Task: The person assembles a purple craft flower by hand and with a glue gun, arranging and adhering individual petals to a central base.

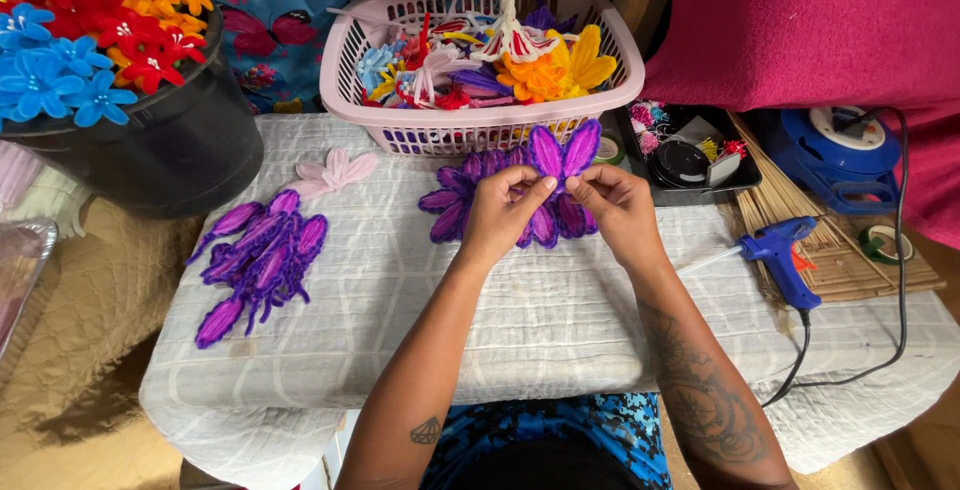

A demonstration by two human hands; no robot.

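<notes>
Right now we pinch the purple flower [530,190] between left hand [505,215] and right hand [615,205], each grip closed on its petals; we judge assembly underway, with spare purple petals [262,260] lying well left of our grip.

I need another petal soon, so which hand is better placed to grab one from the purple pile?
Left, probably: the left hand is nearer the pile; the right hand would cross over.

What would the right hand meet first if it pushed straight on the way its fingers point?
The right hand points left toward the left hand; it would probably meet those fingertips first, at the purple flower.
</notes>
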